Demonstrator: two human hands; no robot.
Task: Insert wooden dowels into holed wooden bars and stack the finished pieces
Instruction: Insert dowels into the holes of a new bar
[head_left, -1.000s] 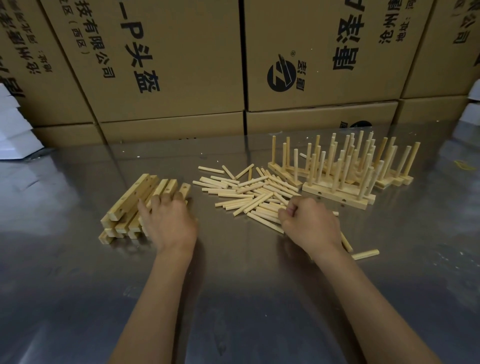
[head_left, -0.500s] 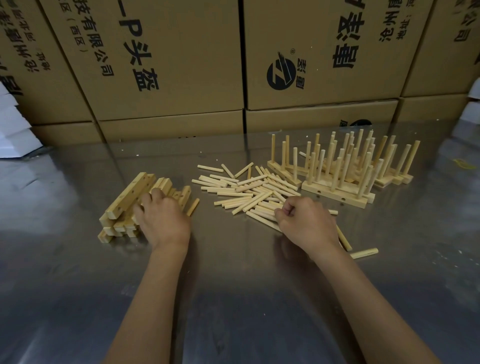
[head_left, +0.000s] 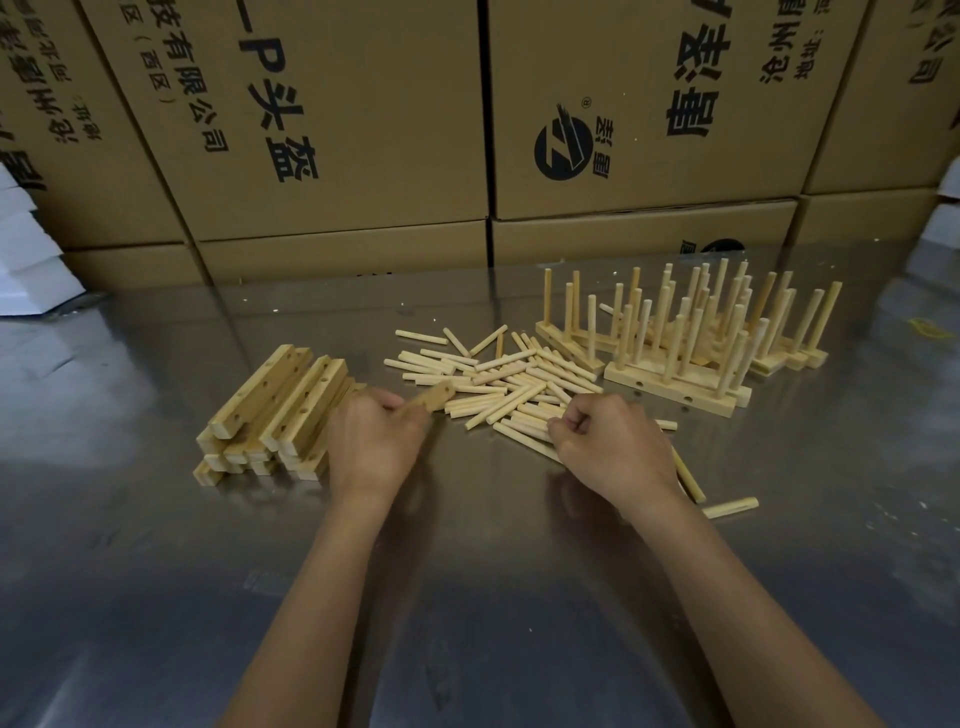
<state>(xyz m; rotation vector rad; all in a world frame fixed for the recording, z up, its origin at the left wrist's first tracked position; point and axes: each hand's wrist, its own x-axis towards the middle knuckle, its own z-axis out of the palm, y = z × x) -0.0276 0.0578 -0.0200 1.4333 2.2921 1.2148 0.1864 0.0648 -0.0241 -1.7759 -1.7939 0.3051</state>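
A stack of holed wooden bars (head_left: 270, 410) lies at the left of the metal table (head_left: 493, 597). My left hand (head_left: 371, 441) sits just right of that stack and grips one holed bar (head_left: 434, 397), its end pointing toward the dowels. A loose pile of wooden dowels (head_left: 498, 384) covers the table's middle. My right hand (head_left: 613, 447) rests on the pile's near edge, fingers curled shut around dowels; how many is hidden. Finished bars with upright dowels (head_left: 680, 343) stand grouped at the right.
Large printed cardboard boxes (head_left: 363, 130) wall off the back of the table. White boxes (head_left: 26, 260) sit at the far left edge. Two stray dowels (head_left: 730, 506) lie to the right of my right wrist.
My left hand has pulled one holed bar off the right side of the stack and carried it toward the dowel pile. My right hand stayed on the pile, fingers closing.
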